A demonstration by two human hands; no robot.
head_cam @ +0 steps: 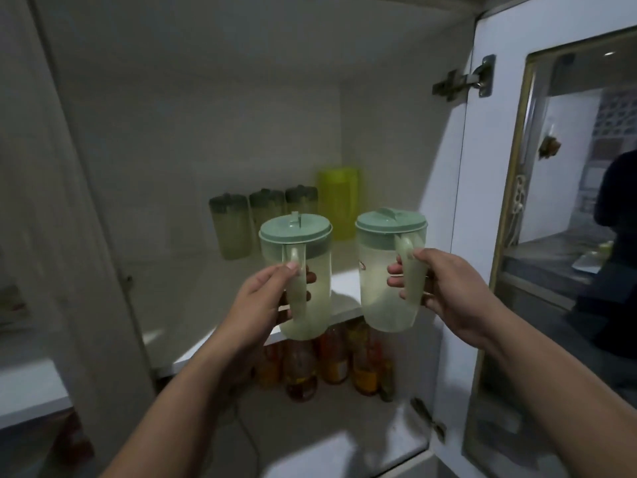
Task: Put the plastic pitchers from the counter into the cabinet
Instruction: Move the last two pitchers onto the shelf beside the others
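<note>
I hold two pale green plastic pitchers with teal lids in front of the open cabinet. My left hand (269, 298) grips the handle of the left pitcher (317, 270). My right hand (444, 288) grips the handle of the right pitcher (375, 291). Both pitchers are upright, side by side, raised at the front edge of the white upper shelf (344, 288). Their bases hang slightly below the shelf edge.
At the back of the shelf stand three tall green-lidded containers (231, 225) and a yellow-green jug (337, 201). Several bottles (331, 360) stand on the level below. The open cabinet door (482, 201) with a glass pane is at the right.
</note>
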